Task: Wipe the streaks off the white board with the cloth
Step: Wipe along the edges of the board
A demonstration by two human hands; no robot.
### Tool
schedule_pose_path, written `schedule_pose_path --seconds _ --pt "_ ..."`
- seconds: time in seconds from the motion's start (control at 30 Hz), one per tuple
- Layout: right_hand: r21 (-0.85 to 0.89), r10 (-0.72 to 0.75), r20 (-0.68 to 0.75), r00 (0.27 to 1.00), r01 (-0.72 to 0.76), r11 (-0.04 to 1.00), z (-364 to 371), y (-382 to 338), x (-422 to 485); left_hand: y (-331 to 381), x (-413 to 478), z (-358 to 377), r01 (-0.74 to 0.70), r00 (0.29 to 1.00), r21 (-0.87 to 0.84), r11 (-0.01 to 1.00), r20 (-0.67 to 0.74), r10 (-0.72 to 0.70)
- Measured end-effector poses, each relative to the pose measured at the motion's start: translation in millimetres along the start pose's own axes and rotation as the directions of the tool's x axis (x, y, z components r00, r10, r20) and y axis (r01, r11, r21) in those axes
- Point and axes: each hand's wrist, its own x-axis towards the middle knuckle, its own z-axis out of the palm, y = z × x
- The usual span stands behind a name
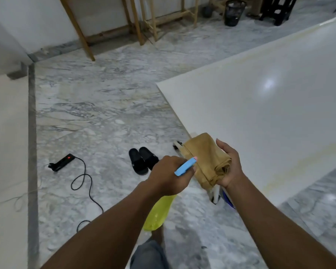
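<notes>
While crumpled in hand [230, 167], tan cloth [206, 160].

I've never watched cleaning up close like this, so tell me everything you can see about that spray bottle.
The spray bottle has a translucent yellow-green body that looks like plastic and a light blue spray head with a pinkish nozzle tip. The left hand has its grip closed around the neck, hiding the trigger. It hangs tilted, body toward the camera, nozzle aimed at the folded tan cloth in the right hand, close to or touching it.

left hand [168, 174] – fist closed | right hand [230, 167] – fingers curled
</notes>
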Motion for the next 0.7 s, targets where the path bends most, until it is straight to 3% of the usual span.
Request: schedule_pose_path --seconds 0.07,0.13,0.2,0.27,0.4,0.47,0.53,0.57,0.7 --pt "-0.240 0.058 -0.027 0.998 -0.062 0.969 38.2 -19.5 37.5 -26.5 26.2 -31.5 0.036 0.999 0.036 0.999 0.001 -0.036" --pt "-0.554 0.096 -0.116 0.989 -0.145 0.820 82.1 -51.1 78.1 -58.3 57.2 -67.5 0.050 0.999 0.030 0.998 -0.010 -0.050" --pt "-0.857 -0.049 -0.180 0.983 -0.132 0.498 122.3 -87.3 126.5 -90.5 84.0 -100.1 0.094 0.995 -0.006 0.996 -0.018 -0.094" --pt "-0.979 -0.251 -0.047 0.967 0.006 0.203 167.6 -117.0 177.7 -119.8 105.4 -124.8 0.158 0.984 -0.075 0.985 -0.077 -0.163" --pt "-0.953 -0.496 0.293 0.817 0.210 -0.217 249.2 -134.4 309.1 -176.1 142.4 -152.8 0.210 0.953 -0.117 0.971 -0.195 -0.230" --pt "-0.880 -0.396 0.410 0.821 0.242 -0.409 263.2 -115.8 372.9 -201.8 155.5 -156.1 0.226 0.944 -0.137 0.965 -0.214 -0.251" --pt "-0.706 -0.284 0.444 0.850 0.137 -0.695 252.4 -83.5 413.9 -221.9 162.8 -153.5 0.231 0.941 -0.163 0.959 -0.213 -0.262" --pt "-0.616 -0.266 0.443 0.856 0.074 -0.784 244.0 -70.9 426.2 -231.2 164.8 -150.1 0.232 0.940 -0.184 0.955 -0.211 -0.269" --pt "-0.482 -0.238 0.515 0.823 0.048 -0.875 222.4 -65.3 426.7 -239.2 161.0 -135.3 0.247 0.932 -0.249 0.936 -0.204 -0.300"
